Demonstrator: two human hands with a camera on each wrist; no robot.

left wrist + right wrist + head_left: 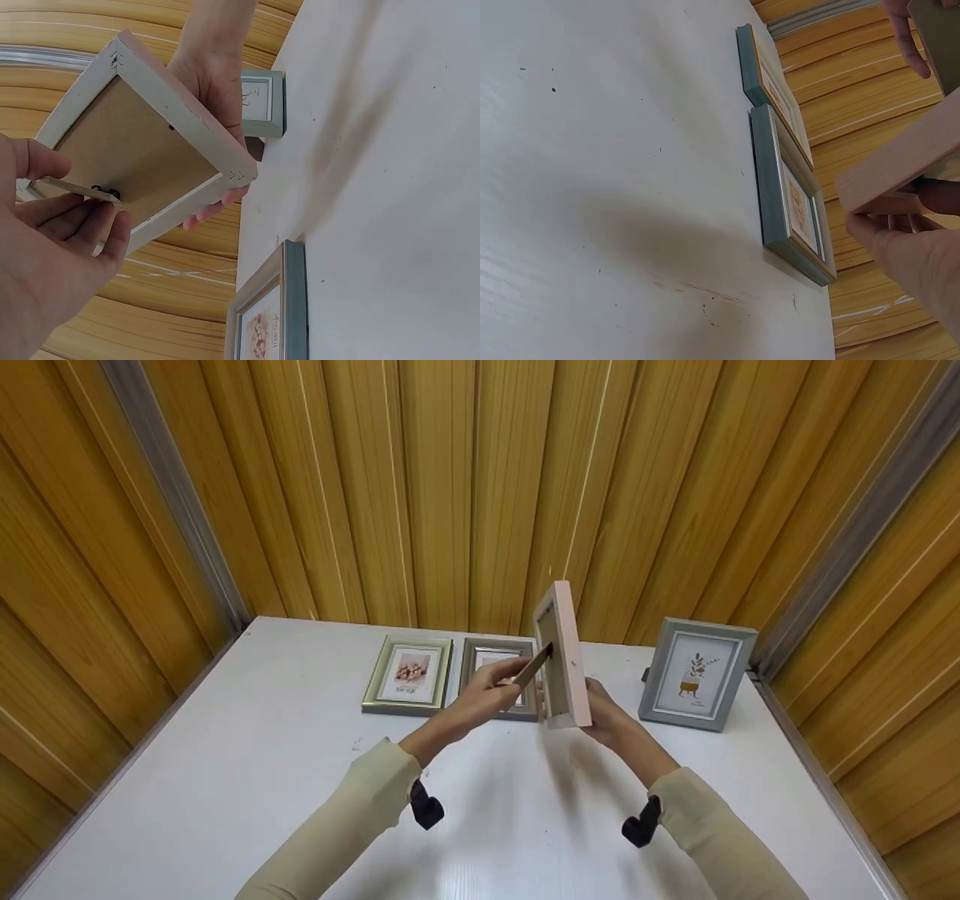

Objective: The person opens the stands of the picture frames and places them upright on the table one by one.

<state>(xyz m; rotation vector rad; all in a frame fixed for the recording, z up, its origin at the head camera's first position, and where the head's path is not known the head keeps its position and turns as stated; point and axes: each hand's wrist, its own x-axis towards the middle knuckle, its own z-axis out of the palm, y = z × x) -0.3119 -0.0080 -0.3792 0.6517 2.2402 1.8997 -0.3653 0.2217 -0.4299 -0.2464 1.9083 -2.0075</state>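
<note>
A pale pink picture frame [574, 660] is held up above the table, its back turned toward the left. My right hand [607, 716] grips it from the far side, with fingertips showing at the lower rim in the left wrist view. On its brown backing board [142, 135], a thin stand leg [79, 189] sticks out from a dark hinge. My left hand [480, 694] pinches this leg between thumb and fingers. The picture side of the pink frame is hidden in the head view.
A gold frame [403, 709] and a grey-brown frame [468, 660] lie side by side on the white table [300, 750]. At the right, a grey-green frame [656, 671] stands upright. Wood-patterned panels [439, 495] enclose the back and sides.
</note>
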